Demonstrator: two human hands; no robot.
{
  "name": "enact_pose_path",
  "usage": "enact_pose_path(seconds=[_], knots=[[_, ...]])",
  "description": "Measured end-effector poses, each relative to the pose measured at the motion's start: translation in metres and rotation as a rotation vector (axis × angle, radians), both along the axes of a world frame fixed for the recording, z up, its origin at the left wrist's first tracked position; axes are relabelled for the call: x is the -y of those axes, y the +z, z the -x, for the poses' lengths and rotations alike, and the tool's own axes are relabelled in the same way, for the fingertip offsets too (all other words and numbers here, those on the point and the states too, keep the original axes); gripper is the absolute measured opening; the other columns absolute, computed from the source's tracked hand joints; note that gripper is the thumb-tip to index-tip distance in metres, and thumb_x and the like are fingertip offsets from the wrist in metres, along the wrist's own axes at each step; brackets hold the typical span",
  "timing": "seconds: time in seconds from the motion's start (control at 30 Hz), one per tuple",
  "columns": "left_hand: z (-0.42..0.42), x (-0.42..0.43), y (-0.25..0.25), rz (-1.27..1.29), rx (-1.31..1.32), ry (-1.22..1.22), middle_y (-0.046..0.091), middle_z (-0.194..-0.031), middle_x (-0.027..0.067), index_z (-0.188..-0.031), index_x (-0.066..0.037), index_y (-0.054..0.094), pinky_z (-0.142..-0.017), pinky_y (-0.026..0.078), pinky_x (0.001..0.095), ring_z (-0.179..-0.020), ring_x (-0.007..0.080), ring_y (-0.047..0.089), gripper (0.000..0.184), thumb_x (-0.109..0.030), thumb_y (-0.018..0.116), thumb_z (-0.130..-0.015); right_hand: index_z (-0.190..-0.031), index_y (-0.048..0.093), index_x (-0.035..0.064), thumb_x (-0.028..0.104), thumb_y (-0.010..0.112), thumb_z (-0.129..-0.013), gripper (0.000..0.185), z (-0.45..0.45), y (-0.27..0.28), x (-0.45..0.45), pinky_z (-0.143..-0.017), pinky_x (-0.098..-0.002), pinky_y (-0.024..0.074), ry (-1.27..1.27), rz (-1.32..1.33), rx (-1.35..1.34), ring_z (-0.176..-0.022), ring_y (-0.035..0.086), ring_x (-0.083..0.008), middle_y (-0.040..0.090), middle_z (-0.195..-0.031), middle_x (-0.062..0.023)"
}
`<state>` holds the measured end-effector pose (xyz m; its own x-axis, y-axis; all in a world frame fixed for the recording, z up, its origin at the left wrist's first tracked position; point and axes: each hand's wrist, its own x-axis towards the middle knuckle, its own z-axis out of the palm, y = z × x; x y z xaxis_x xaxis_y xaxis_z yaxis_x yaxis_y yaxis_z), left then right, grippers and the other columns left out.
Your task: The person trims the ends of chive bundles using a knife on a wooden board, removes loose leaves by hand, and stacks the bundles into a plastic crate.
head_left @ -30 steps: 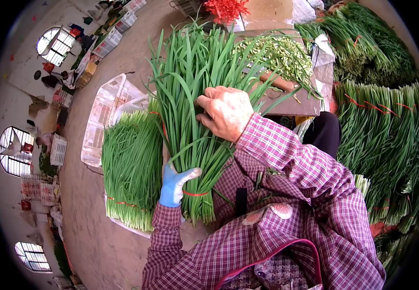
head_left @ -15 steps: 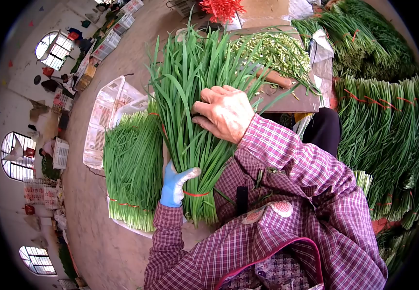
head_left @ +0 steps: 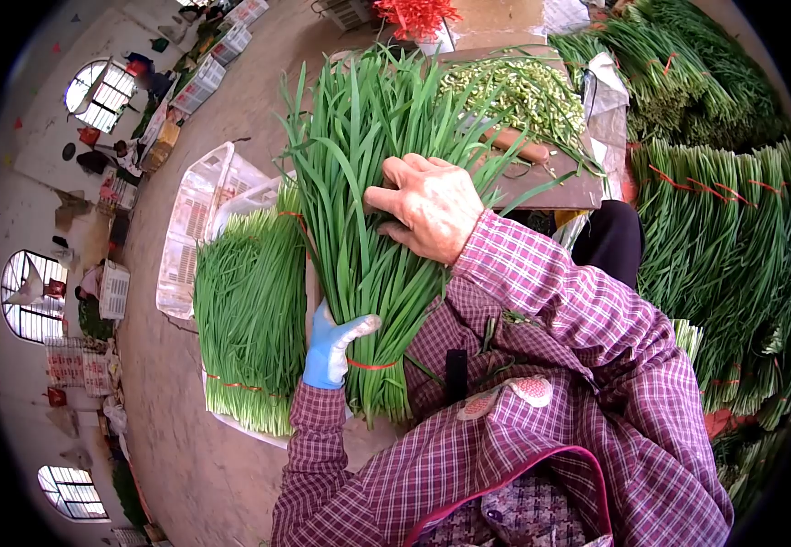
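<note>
A large bunch of garlic chives [head_left: 359, 210] stands in front of my chest, its leaf tips fanned out at the far end. Near its lower end a red band [head_left: 372, 366] ties it. My left hand [head_left: 330, 346], in a blue and white glove, grips the bunch just above that band, thumb across the front and the other fingers hidden behind. Bare, my right hand [head_left: 427, 205] has its fingers curled into the leaves at mid-height, the fingertips partly hidden. Left of the bunch, banded garlic chives [head_left: 254, 310] lie stacked in a white crate [head_left: 196, 223].
Beyond the bunch, a low board [head_left: 578, 192] carries a heap of cut trimmings [head_left: 527, 100] and a tool with a wooden handle [head_left: 521, 144]. Red ties [head_left: 416, 16] lie behind it. Piled chives [head_left: 714, 246] line the right side. People and crates are along the far wall.
My right hand has shifted slightly to the right, still curled in the leaves. Some leaf tips have drooped outward to the right. My left hand keeps its hold.
</note>
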<state>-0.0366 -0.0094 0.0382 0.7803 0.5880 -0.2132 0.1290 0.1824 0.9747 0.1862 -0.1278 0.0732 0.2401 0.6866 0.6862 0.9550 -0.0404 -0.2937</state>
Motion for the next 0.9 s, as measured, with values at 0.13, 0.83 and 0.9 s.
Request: enact_pose_path(seconds=[0.13,0.83,0.9], knots=[[-0.003,0.004,0.004,-0.025,0.02,-0.005,0.068,-0.101,0.011,-0.122,0.002,0.054,-0.078,0.057,0.0282,-0.084,0.0172,0.068,0.05,0.003,0.071,-0.075,-0.089,0.062,0.0138,0.023,0.074,-0.068,0.025,0.0,-0.003,-0.001,-0.072,-0.039,0.0467,0.001,-0.012,0.035,-0.085,0.056,-0.0249,0.05,-0.085,-0.0062],[-0.011,0.009,0.006,-0.096,-0.018,-0.021,0.065,-0.11,0.0116,-0.125,0.003,0.05,-0.083,0.056,0.03,-0.092,0.0185,0.067,0.055,0.003,0.073,-0.075,-0.085,0.062,0.0163,0.023,0.074,-0.07,0.021,-0.003,0.02,0.016,-0.095,-0.0451,0.0401,-0.036,-0.225,0.119,-0.102,0.052,-0.0211,0.054,-0.104,-0.0004],[-0.011,0.01,0.008,-0.091,-0.027,-0.032,0.065,-0.11,0.0116,-0.125,0.003,0.05,-0.083,0.056,0.03,-0.092,0.0182,0.067,0.055,0.002,0.073,-0.075,-0.085,0.062,0.016,0.022,0.073,-0.07,0.019,-0.002,0.011,0.009,-0.1,-0.0477,0.0381,0.006,-0.195,0.139,-0.109,0.05,-0.0202,0.055,-0.11,0.0018]])
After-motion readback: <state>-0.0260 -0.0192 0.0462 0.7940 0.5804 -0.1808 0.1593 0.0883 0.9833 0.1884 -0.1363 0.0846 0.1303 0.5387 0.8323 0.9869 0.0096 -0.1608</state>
